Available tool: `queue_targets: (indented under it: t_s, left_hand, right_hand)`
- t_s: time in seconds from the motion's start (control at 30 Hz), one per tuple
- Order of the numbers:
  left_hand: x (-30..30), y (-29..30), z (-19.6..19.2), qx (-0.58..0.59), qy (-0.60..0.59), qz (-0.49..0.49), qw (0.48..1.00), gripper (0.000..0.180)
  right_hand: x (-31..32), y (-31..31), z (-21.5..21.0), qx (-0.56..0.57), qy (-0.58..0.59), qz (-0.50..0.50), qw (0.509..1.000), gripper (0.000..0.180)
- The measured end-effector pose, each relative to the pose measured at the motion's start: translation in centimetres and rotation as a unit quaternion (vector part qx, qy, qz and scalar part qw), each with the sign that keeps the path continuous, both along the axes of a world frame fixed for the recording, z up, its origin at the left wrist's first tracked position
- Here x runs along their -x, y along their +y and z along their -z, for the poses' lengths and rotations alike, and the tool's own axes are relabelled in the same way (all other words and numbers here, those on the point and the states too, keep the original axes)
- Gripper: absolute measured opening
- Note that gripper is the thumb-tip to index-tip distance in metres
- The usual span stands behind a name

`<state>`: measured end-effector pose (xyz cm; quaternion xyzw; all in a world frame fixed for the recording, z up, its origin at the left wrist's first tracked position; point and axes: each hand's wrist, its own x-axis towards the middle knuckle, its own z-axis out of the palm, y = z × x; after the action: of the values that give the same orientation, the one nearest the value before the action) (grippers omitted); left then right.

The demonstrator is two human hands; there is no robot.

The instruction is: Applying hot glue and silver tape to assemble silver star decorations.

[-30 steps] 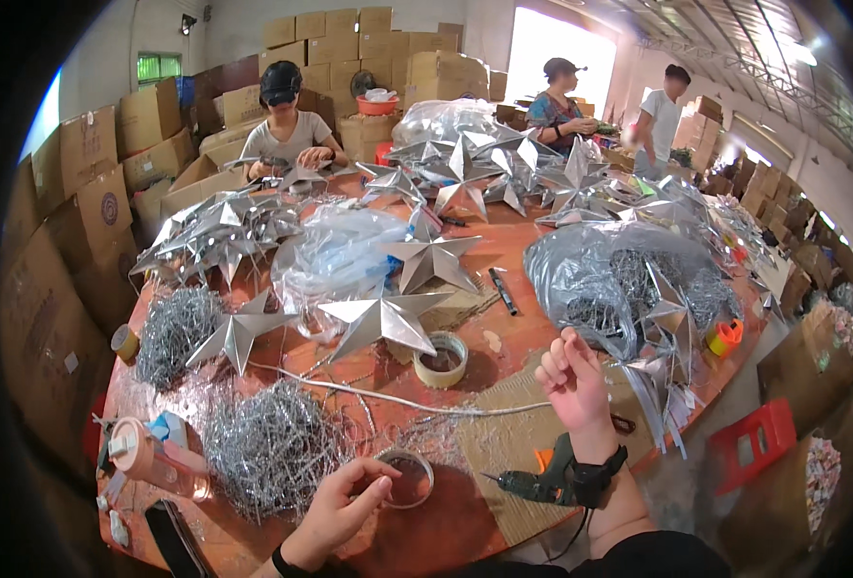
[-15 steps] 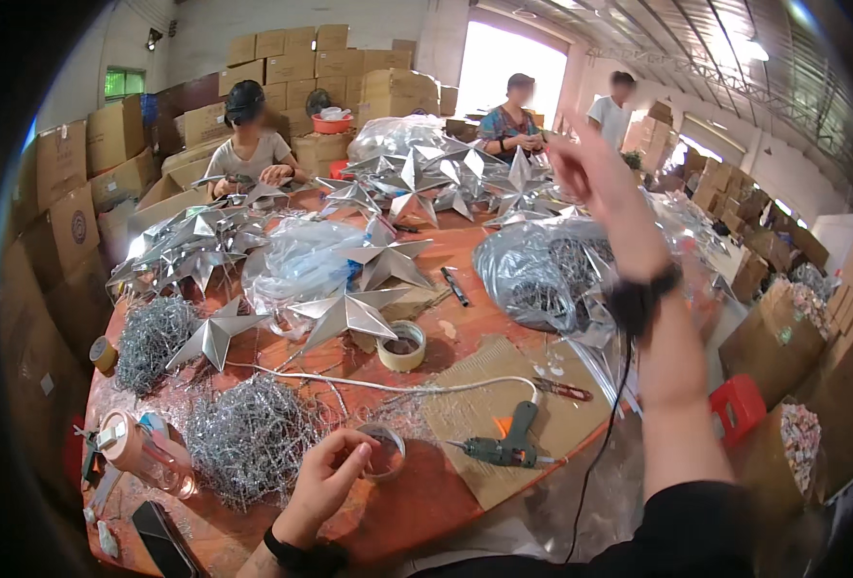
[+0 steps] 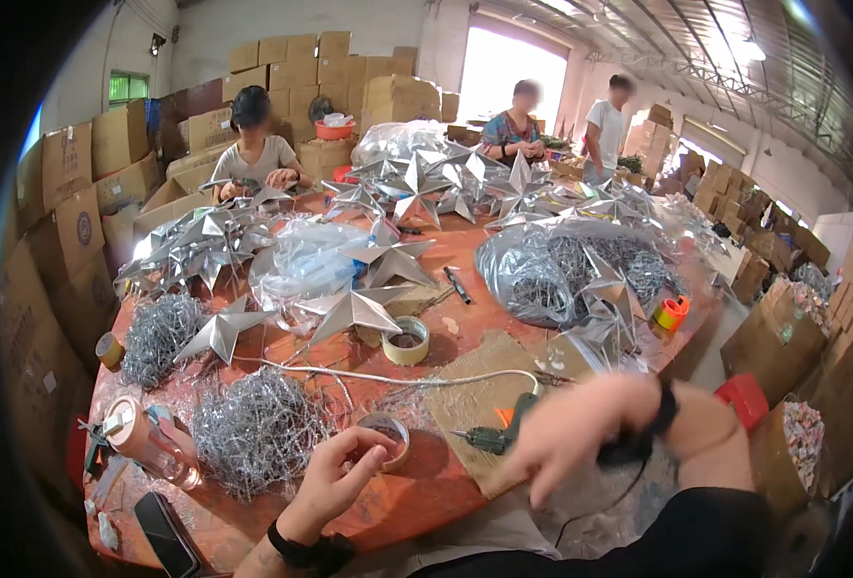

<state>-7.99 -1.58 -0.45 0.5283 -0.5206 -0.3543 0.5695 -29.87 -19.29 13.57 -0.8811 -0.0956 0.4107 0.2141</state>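
My left hand [image 3: 335,486] rests above the near edge of the table, thumb and forefinger apart and nothing visible between them. Its fingertips reach a roll of tape [image 3: 399,458], overlapping its rim; whether they touch I cannot tell. Blurred by motion, my right hand [image 3: 581,429] hangs with fingers pointing down over the cardboard sheet. It covers most of the handle of a dark green glue gun [image 3: 484,439] with an orange trigger. Beside my left hand lies a tangled heap of silver tinsel wire [image 3: 258,433]. A silver star [image 3: 354,313] lies farther back.
A pink-lidded bottle [image 3: 152,443] and a phone [image 3: 166,535] are at the near left. A white cord [image 3: 398,380] crosses the table to the glue gun. Another tape roll [image 3: 405,343] and a marker [image 3: 456,285] lie beyond. Three other people are across the table.
My right hand has dropped from high over the far right of the table to beside the glue gun. An orange tape roll now shows at the right. My left hand has shifted slightly right.
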Motion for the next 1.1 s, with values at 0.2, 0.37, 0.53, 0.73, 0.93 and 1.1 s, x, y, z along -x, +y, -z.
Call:
queue_targets:
  t_s: [0.2, 0.37, 0.53, 0.73, 0.93, 1.1]
  left_hand:
    - [1.1, 0.4, -2.0, 0.029, -0.079, 0.127, 0.988, 0.025]
    - [2.5, 0.6, -1.1, 0.059, -0.088, 0.06, 0.993, 0.03]
    - [1.7, 1.1, 2.7, 0.12, -0.166, -0.066, 0.977, 0.03]
    - [2.3, 2.1, 3.6, 0.078, -0.01, -0.141, 0.987, 0.028]
    - [1.1, 2.5, 4.4, 0.14, 0.101, -0.224, 0.959, 0.014]
    - [0.2, 0.7, 4.6, 0.198, 0.142, -0.288, 0.926, 0.007]
  right_hand:
    - [2.4, 3.7, 7.6, -0.072, -0.264, 0.115, 0.955, 0.051]
    - [-1.4, 1.0, 4.2, -0.178, -0.371, 0.317, 0.855, 0.038]
    - [-9.8, -3.8, -2.3, -0.248, -0.488, 0.34, 0.764, 0.054]
    - [-8.5, -11.9, -7.7, -0.136, -0.487, 0.467, 0.725, 0.079]
    - [-2.8, -18.8, -7.9, -0.11, -0.567, 0.568, 0.586, 0.088]
    - [0.3, -15.7, -6.2, -0.035, -0.548, 0.544, 0.635, 0.076]
